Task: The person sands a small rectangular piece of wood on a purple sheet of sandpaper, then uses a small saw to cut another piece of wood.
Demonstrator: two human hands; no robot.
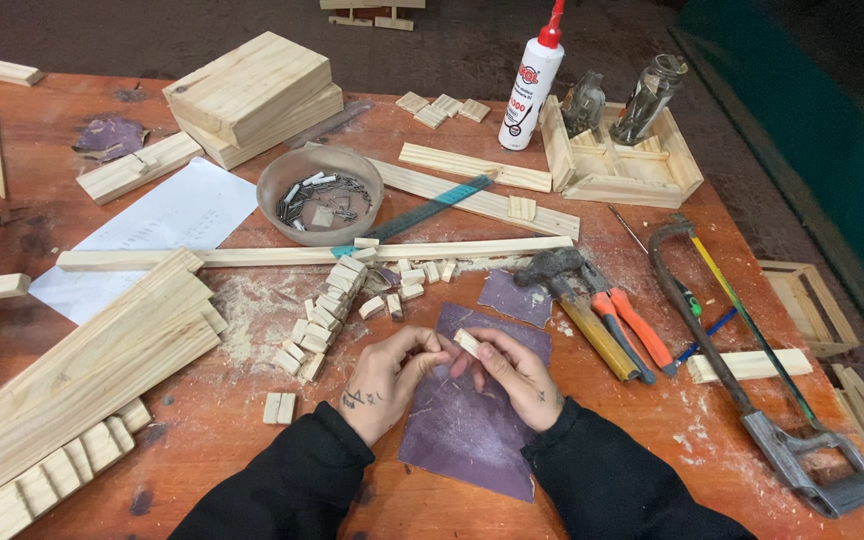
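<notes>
Hands meet over a sheet of purple sandpaper (467,420) near the front edge of the counter (202,430). The right hand (514,372) pinches a small wooden block (467,343) between thumb and fingertips, holding it just above the sheet; the left hand (392,375) curls beside it, its fingertips close to the block (whether they touch it I cannot tell). Both black sleeves cross the near edge.

Left of the hands, a scatter of small cut blocks (324,315) lies in sawdust, with a long wooden strip (312,255) behind them. To the right, a hammer (577,295) and orange-handled pliers (632,325) lie just beside the sandpaper, and a hacksaw (752,370) runs toward the right edge. Bare counter shows only at the front left, between the sleeve and a stack of planks (82,370). Farther back stand a bowl of nails (320,185) and a glue bottle (532,80).
</notes>
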